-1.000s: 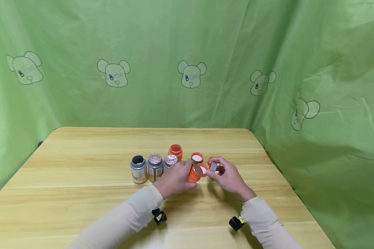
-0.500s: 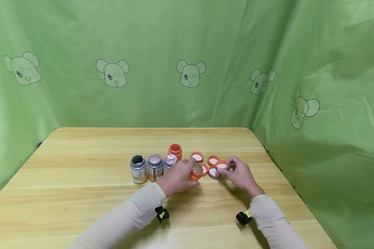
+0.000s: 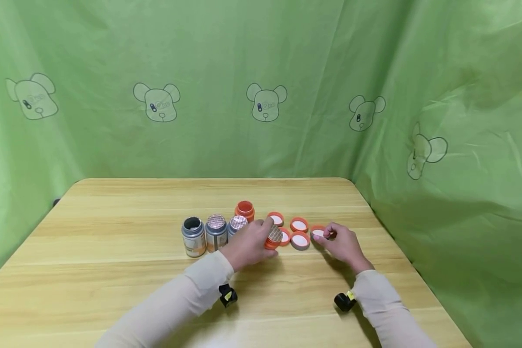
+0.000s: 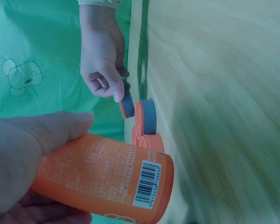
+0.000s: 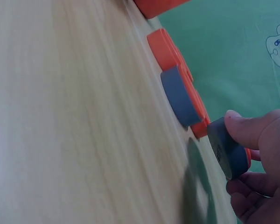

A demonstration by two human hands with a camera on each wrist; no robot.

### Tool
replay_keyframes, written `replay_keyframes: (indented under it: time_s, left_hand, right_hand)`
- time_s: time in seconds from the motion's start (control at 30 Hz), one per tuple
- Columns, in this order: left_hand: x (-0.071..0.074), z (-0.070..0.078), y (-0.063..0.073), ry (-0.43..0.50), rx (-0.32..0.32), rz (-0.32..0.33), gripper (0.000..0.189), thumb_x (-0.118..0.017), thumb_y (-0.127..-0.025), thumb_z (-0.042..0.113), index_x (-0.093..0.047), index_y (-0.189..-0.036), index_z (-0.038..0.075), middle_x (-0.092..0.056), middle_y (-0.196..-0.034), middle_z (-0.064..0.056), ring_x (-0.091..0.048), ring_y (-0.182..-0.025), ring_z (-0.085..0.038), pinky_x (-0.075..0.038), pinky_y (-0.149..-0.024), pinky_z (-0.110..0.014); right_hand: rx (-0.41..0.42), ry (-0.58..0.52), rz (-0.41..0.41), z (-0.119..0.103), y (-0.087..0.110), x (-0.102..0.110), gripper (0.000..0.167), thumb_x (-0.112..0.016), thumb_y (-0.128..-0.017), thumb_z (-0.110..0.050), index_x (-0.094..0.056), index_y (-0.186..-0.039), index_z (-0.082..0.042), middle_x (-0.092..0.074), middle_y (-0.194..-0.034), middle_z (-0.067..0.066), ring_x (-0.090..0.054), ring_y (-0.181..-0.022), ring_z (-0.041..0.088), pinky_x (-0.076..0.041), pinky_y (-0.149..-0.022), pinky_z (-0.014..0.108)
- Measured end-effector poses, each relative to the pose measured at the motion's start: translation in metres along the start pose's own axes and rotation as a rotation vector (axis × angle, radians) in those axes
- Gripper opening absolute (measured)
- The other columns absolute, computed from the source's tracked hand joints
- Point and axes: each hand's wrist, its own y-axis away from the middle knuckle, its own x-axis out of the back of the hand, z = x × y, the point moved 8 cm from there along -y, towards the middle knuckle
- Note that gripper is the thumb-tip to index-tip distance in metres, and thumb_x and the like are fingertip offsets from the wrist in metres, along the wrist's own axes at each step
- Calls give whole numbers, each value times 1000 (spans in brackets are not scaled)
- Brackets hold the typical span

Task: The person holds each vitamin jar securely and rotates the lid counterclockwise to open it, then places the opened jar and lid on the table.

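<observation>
My left hand [image 3: 252,243] grips an orange bottle [image 4: 107,177] with a barcode on its side. Its mouth is covered by a patterned foil seal [image 3: 275,234], seen in the head view. Over to the right, my right hand [image 3: 342,245] pinches a bottle cap [image 5: 226,148] between thumb and fingers. This cap is dark grey outside with an orange rim and white liner, and it is turned liner side up. In the right wrist view it is tilted, close over the table. Several similar caps lie liner up between the hands, including a grey one [image 3: 300,240] and an orange one [image 3: 299,224].
Left of my left hand stand a grey open bottle [image 3: 194,239] and two grey foil-sealed bottles, one [image 3: 216,237] in the middle, the other partly behind the hand. An open orange bottle [image 3: 244,211] stands behind them on the wooden table [image 3: 113,290]. Green curtain surrounds the table.
My right hand has moved right with the cap, turned it liner up and lowered it to the right of the other caps. My left hand has tilted the orange bottle more upright.
</observation>
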Motion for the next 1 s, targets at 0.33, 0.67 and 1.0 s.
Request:
replay_keyframes:
  time_s: [0.33,0.67,1.0]
  left_hand:
    - [0,2,-7,-56,-12,-16,59,-83,-78,28,-51,-121,4,-61,-104,-10,-61,-86,-16,-53,-74,-24]
    - [-2,1,-17,-186,-26,-8,56,-85,-75,22,-58,-119,1,-62,-103,-10,-59,-92,-19,-52,-82,-27]
    - [1,-4,-23,-364,-25,39,56,-84,-75,34,-61,-115,2,-67,-105,-10,-58,-97,-24,-47,-90,-33]
  right_hand:
    - [-19,74,-39,14,-4,-4,27,-77,-84,-27,-57,-77,-9,-56,-73,3,-50,-70,21,-40,-64,34]
    - [-48,70,-55,15,-7,-10,26,-77,-83,-25,-58,-81,-8,-58,-75,4,-51,-70,20,-41,-64,33]
    - [-79,53,-90,15,-9,-15,25,-75,-85,-25,-58,-84,-7,-56,-78,6,-49,-72,22,-39,-64,33]
